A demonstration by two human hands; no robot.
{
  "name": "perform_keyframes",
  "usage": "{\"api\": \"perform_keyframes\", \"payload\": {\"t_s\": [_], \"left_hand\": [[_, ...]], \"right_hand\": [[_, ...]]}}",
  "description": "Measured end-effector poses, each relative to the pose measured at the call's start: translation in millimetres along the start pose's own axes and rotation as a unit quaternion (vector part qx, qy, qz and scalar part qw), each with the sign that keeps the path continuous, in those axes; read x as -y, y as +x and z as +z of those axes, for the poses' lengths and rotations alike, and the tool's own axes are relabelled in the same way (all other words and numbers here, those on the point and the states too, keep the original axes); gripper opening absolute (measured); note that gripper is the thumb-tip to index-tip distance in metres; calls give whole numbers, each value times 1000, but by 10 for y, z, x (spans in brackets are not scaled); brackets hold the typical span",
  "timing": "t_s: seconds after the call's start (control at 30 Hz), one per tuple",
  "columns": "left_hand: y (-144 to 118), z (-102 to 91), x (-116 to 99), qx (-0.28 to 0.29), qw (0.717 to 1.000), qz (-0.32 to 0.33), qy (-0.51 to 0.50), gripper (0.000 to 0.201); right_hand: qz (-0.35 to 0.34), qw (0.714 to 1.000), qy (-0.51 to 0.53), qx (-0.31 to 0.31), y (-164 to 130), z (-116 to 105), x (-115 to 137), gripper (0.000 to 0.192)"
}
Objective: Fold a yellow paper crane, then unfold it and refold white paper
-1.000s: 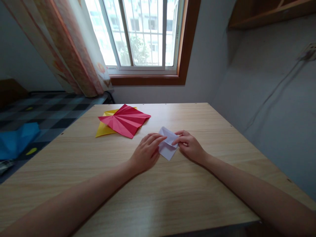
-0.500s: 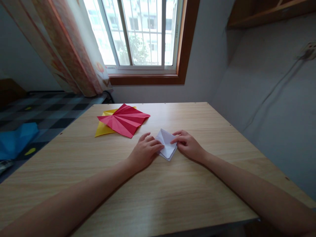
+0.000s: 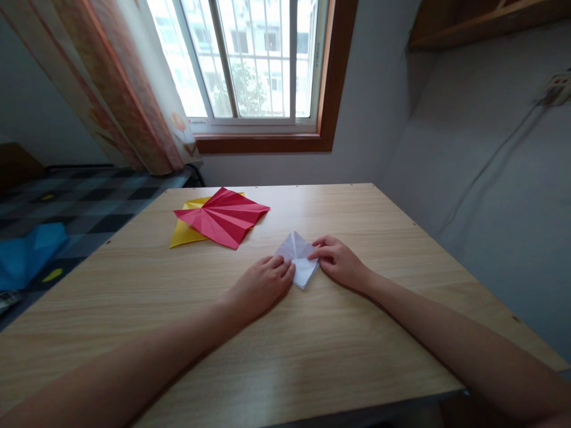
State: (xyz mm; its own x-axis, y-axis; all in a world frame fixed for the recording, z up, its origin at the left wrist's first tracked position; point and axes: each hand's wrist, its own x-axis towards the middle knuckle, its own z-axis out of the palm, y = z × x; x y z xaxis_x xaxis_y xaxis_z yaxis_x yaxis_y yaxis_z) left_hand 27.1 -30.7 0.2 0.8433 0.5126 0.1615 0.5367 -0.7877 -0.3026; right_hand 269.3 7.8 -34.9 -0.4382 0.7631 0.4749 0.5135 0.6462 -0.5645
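Observation:
A small folded sheet of white paper point(image 3: 304, 272) lies on the wooden table between my hands, one corner pointing towards me. Creases fan out across its upper part. My left hand point(image 3: 270, 279) presses on its left side with the fingers close together, covering that edge. At the right corner, my right hand point(image 3: 336, 260) grips the paper, index finger on top and the other fingers curled; the thumb is hidden.
Creased red paper point(image 3: 227, 217) overlaps yellow paper point(image 3: 185, 233) at the table's far left. Blue paper point(image 3: 31, 252) rests on the checked bed beyond the left edge. The table point(image 3: 339, 356) reaches towards the window wall.
My left hand has turned and come down over the paper's left side. The white paper's left part now spreads wider, showing more creases. My right hand stays in place.

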Motion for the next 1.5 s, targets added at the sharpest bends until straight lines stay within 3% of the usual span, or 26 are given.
{"api": "perform_keyframes", "payload": {"t_s": [0.17,0.57,0.9,1.2,1.5], "left_hand": [[3,-39,-49,43,999,-3,11,35],[-5,-64,-165,9,992,-63,-112,29],[-45,0,-187,-32,989,-72,-124,38],[-66,98,-105,-19,991,-60,-118,48],[-66,77,-139,-7,993,-80,-89,48]], "right_hand": [[-24,999,-38,0,-4,-13,7,34],[-121,959,-248,60,-61,-98,333,24],[-161,969,-151,113,-78,-58,287,36],[-128,973,-139,129,-64,-87,256,44],[-106,977,-118,141,-42,-94,259,33]]}}
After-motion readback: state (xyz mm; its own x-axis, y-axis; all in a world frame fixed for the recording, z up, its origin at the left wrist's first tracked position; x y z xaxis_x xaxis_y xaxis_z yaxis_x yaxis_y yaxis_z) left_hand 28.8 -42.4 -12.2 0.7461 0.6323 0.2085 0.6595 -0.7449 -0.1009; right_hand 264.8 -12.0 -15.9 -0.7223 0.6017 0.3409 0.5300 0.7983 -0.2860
